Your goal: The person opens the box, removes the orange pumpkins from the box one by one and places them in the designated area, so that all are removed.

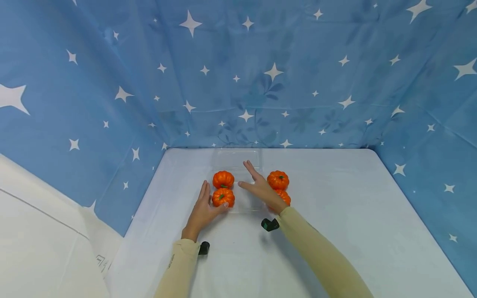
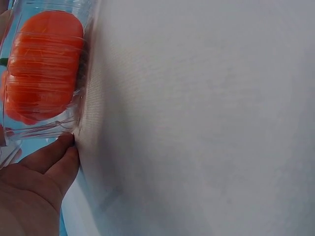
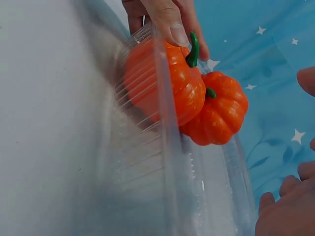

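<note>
A clear plastic container (image 1: pixel 246 198) lies with its hinged lid (image 1: pixel 237 158) laid back behind it. At its left end sit two orange toy pumpkins, a front one (image 1: pixel 223 198) and a rear one (image 1: pixel 223 179), both with green stems. My left hand (image 1: pixel 202 212) is at that end, fingers straight along the outside, thumb (image 3: pixel 178 33) at the front pumpkin beside the rim. Over the container's right half, my right hand (image 1: pixel 261 189) spreads its fingers and holds nothing. Right of the container lie two more pumpkins, one whole in view (image 1: pixel 278 180), one (image 1: pixel 285 196) partly hidden by my right wrist.
Everything stands on a white-covered table (image 1: pixel 335 194). A blue curtain (image 1: pixel 238 95) with white stars closes in its back and sides. Dark wrist camera pieces hang below each sleeve, the right one (image 1: pixel 270 224) close in front of the container.
</note>
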`<state>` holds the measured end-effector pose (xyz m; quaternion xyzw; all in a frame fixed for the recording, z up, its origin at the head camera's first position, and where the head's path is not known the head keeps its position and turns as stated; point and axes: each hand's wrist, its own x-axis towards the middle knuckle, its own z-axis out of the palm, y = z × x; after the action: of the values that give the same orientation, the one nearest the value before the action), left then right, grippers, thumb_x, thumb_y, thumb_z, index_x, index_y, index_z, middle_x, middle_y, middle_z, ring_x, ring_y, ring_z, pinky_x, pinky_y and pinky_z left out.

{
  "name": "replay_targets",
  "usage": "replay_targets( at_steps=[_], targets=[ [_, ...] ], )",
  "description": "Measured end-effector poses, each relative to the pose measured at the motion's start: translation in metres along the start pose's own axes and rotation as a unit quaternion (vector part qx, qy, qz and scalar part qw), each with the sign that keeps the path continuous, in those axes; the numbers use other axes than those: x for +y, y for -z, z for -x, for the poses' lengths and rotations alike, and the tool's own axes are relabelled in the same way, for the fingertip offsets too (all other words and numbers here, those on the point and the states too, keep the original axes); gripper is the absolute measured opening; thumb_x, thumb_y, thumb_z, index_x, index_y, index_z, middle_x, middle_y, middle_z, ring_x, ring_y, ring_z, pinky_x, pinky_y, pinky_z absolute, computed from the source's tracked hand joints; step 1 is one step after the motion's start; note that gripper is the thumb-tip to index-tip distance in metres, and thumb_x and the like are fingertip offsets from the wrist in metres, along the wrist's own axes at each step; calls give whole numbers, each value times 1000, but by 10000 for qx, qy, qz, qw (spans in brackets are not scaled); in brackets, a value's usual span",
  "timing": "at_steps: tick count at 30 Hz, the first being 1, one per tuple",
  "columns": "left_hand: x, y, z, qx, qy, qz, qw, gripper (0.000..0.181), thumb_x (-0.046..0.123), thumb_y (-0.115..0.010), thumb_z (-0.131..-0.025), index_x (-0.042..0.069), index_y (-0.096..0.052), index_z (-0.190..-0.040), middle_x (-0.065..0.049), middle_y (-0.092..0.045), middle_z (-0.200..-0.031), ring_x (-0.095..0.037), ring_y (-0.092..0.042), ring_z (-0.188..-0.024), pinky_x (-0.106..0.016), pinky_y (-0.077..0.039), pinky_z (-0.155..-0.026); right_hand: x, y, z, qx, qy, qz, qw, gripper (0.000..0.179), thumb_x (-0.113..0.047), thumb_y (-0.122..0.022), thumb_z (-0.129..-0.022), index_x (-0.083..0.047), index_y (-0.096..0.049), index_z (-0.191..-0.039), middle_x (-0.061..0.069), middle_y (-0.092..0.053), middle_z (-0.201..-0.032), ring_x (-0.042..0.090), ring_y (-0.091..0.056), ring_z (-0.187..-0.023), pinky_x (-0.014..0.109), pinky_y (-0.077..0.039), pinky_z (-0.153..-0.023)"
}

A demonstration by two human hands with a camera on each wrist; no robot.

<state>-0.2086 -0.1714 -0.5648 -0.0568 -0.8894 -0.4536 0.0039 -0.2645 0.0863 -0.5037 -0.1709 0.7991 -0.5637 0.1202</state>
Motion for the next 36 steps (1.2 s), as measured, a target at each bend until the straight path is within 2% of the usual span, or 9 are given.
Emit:
replay_targets(
  at_steps=[9, 14, 19, 24, 31, 36],
  targets=[
    [0, 1, 2, -14, 68, -48, 10000, 119, 56, -82, -91, 0, -14, -170, -12, -2, -180, -42, -45, -149, -51, -40, -118, -15, -8, -25, -513, 321, 387, 9974, 79, -29, -65, -108, -25, -21, -174, 1, -4, -180, 31, -10, -164, 67, -18, -125],
    [0, 0, 2, -11, 4, -46, 10000, 119, 57, -81, -91, -2, -14, -170, -13, -3, -179, -43, -44, -150, -51, -40, -118, -20, -19, -40, -575, 289, 782, 9949, 75, -25, -65, -107, -20, -29, -172, 2, -12, -179, 32, -16, -163, 65, -19, -126],
    [1, 0, 1, -9, -4, -98, 10000, 120, 60, -80, -90, -2, -16, -170, -13, -4, -179, -43, -43, -150, -51, -40, -118, -20, -32, -54, -803, 313, 1119, 9900, 71, -21, -65, -105, -12, -35, -169, 8, -16, -179, 34, -20, -162, 61, -22, -127],
    [2, 0, 1, -87, 80, -94, 9999, 121, 61, -81, -89, 0, -15, -171, -11, -3, -180, -42, -43, -150, -50, -40, -118, -21, -39, -61, -1008, 294, 1368, 9850, 72, -21, -64, -104, -12, -35, -169, 10, -17, -178, 34, -20, -162, 59, -22, -127],
    [2, 1, 1, -38, 99, -102, 9999, 120, 61, -81, -89, 0, -17, -170, -11, -4, -180, -42, -41, -152, -51, -40, -118, -25, -42, -69, -1304, 250, 1678, 9768, 69, -14, -63, -105, -10, -37, -168, 12, -20, -177, 35, -13, -163, 59, -16, -129],
    [2, 1, 1, -20, 174, -82, 9998, 121, 61, -81, -88, 2, -16, -171, -8, -4, -180, -40, -38, -154, -49, -39, -118, -22, -45, -74, -1291, 356, 2001, 9706, 63, -3, -62, -104, -4, -43, -164, 17, -24, -175, 37, -22, -161, 55, -22, -128]
  ],
)
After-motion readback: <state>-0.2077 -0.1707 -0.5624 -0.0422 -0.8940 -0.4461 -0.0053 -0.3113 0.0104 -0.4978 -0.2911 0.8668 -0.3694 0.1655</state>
